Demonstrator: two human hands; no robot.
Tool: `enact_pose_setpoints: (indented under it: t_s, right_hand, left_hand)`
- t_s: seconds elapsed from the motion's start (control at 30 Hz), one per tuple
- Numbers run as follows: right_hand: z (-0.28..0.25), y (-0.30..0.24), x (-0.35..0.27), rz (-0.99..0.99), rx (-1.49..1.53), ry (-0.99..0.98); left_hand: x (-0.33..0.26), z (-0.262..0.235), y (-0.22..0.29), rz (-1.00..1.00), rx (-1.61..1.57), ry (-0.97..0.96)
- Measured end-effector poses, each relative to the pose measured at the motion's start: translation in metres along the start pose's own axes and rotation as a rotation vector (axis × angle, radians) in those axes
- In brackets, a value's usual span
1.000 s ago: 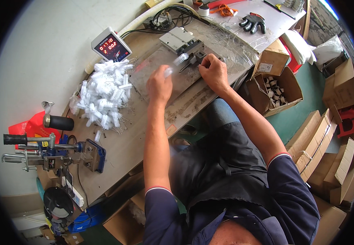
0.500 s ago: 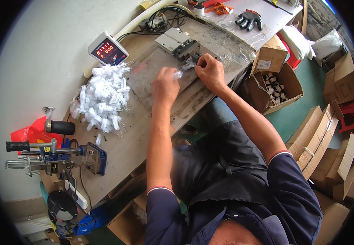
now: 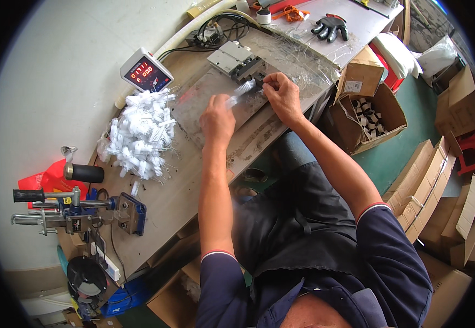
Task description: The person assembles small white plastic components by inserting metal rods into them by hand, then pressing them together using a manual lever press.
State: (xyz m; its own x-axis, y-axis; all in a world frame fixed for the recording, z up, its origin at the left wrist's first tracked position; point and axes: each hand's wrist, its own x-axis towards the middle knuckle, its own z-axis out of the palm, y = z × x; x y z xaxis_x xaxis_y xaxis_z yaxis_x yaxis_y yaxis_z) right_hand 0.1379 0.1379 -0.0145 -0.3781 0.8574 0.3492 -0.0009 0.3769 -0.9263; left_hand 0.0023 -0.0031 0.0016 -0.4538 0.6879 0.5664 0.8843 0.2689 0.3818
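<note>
My left hand (image 3: 217,121) is closed at the bench's front part, with a small white bristle brush (image 3: 243,88) reaching from its fingertips toward a metal clamp fixture (image 3: 256,76). Whether this is one brush or two end to end, I cannot tell. At the fixture's right side my right hand (image 3: 283,99) pinches thumb and fingers together; anything between them is hidden. The fixture belongs to a pale grey machine block (image 3: 230,58). A large heap of similar white brushes with wire ends (image 3: 142,134) lies to the left of my left hand.
Behind the heap stands a counter box with red digits (image 3: 146,71). A lever hand press (image 3: 79,208) sits at the bench's left end. Black cables (image 3: 226,24) run behind the machine. A work glove (image 3: 330,27) lies far right; an open carton of parts (image 3: 371,120) stands beside the bench.
My left hand has moved slightly down and left, and the brush at its fingertips now lies in line with the fixture. My right hand stays close to the fixture, still pinched.
</note>
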Motion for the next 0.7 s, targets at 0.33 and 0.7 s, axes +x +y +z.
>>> enact_pose_setpoints:
  t_s: [0.33, 0.7]
  right_hand:
    - [-0.009, -0.002, 0.000, 0.107, 0.226, -0.073]
    - [-0.014, -0.004, 0.001, 0.136, 0.284, -0.244]
  left_hand:
    - [-0.003, 0.003, -0.013, -0.047, -0.311, 0.175]
    - [-0.004, 0.007, -0.013, -0.029, -0.290, 0.131]
